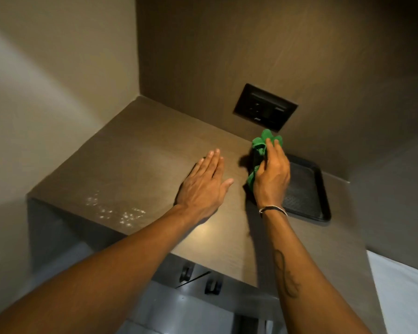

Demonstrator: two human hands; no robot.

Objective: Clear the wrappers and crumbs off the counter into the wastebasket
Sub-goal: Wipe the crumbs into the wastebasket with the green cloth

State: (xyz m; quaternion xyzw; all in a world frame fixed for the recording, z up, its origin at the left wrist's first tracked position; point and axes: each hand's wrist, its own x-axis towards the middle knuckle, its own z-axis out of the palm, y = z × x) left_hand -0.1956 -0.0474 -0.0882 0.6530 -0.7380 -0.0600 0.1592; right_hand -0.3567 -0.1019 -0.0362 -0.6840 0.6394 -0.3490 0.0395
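Note:
A brown counter [135, 150] fills the corner niche. White crumbs [117, 210] lie scattered near its front left edge. My left hand [204, 185] rests flat on the counter's middle, fingers together and holding nothing. My right hand [272, 172] is closed on a crumpled green cloth [263, 143] at the back of the counter, beside the left rim of a black tray. No wrappers or wastebasket are in view.
A black tray [309, 189] sits at the back right against the wall. A black socket panel [266, 106] is set in the back wall above the cloth. Below the counter's front edge are cabinet fronts with two dark handles [212, 286]. A white surface [401, 285] shows at the lower right.

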